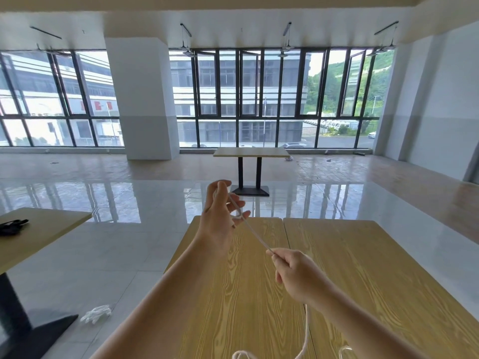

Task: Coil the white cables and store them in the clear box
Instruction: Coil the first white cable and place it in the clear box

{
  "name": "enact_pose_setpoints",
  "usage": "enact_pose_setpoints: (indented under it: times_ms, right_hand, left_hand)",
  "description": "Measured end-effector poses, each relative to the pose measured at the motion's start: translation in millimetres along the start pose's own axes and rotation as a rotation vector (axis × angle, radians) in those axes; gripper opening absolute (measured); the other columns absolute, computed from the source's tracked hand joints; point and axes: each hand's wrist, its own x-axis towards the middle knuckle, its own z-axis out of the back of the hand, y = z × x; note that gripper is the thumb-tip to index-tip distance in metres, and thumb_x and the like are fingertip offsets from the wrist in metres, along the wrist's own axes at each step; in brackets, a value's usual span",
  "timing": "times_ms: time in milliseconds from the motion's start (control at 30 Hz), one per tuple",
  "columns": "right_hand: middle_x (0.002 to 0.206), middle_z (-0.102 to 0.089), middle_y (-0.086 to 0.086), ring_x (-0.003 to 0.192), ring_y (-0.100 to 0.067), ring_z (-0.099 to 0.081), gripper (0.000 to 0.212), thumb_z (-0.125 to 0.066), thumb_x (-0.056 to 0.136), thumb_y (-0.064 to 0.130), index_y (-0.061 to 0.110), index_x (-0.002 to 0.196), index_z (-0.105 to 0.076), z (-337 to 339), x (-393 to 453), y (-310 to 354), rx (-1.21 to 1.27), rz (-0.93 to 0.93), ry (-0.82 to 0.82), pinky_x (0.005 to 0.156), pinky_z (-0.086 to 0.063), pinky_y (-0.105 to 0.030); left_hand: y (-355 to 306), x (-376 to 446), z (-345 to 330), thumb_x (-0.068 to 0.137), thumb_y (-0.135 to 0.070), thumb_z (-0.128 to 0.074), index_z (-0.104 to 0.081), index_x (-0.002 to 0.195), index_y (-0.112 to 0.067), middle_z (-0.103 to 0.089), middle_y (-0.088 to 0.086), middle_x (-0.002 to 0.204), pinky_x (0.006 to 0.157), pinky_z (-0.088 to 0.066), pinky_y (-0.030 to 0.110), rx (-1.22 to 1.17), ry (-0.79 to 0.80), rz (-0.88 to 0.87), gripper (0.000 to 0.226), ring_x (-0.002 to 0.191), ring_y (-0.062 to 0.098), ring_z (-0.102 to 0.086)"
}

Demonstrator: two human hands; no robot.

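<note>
A thin white cable (255, 235) runs taut between my two hands above the wooden table (363, 268). My left hand (220, 216) is raised over the table's far edge, with the cable looped around its spread fingers and the metal plug end hanging by the palm. My right hand (293, 273) is lower and nearer to me and pinches the cable between thumb and fingers. The rest of the cable drops below my right wrist and lies in loose loops at the bottom edge of the view. No clear box is in view.
A second wooden table (39, 237) at the left carries a black object (11, 226). Another table (251, 152) stands far off by the windows. Crumpled white plastic (96, 313) lies on the tiled floor at the left.
</note>
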Motion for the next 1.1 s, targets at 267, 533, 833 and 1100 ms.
enact_pose_setpoints:
  times_ms: [267, 533, 833, 1100]
  right_hand:
    - [0.09, -0.066, 0.001, 0.083, -0.02, -0.064, 0.038, -0.034, 0.106, 0.037, 0.016, 0.133, -0.049, 1, -7, 1, -0.424, 0.04, 0.159, 0.066, -0.048, -0.028]
    - [0.066, -0.057, 0.006, 0.048, -0.006, -0.047, 0.015, -0.042, 0.105, 0.034, 0.029, 0.105, -0.056, 15, -16, -5, -0.38, 0.196, 0.07, 0.049, -0.046, -0.029]
    - [0.091, -0.072, 0.011, 0.077, -0.004, -0.066, 0.028, -0.045, 0.104, 0.038, 0.028, 0.113, -0.07, 42, -25, 23, -0.477, 0.377, -0.037, 0.075, -0.053, -0.025]
    - [0.069, -0.056, 0.014, 0.06, 0.0, -0.053, 0.019, -0.054, 0.099, 0.04, 0.026, 0.103, -0.067, 73, -15, 30, -0.526, 0.324, -0.083, 0.062, -0.043, -0.021]
  left_hand:
    - [4, 31, 12, 0.106, -0.035, -0.035, -0.047, 0.107, -0.026, -0.044, 0.001, 0.088, 0.076, -0.056, 0.041, 0.27, -0.038, -0.169, 0.015, 0.084, 0.015, -0.051]
    - [12, 56, 48, 0.104, -0.039, -0.04, -0.046, 0.09, -0.038, -0.045, 0.001, 0.082, 0.061, -0.047, 0.038, 0.667, -0.021, -0.256, 0.015, 0.071, 0.017, -0.045]
    - [26, 33, 49, 0.103, -0.046, -0.037, -0.056, 0.111, -0.034, -0.055, -0.007, 0.093, 0.058, -0.05, 0.029, 0.879, 0.252, 0.002, 0.024, 0.082, 0.013, -0.058]
    - [13, -1, 38, 0.103, -0.049, -0.028, -0.064, 0.104, -0.037, -0.069, 0.006, 0.102, 0.066, -0.055, 0.027, 0.86, 0.597, 0.298, 0.038, 0.078, 0.015, -0.065]
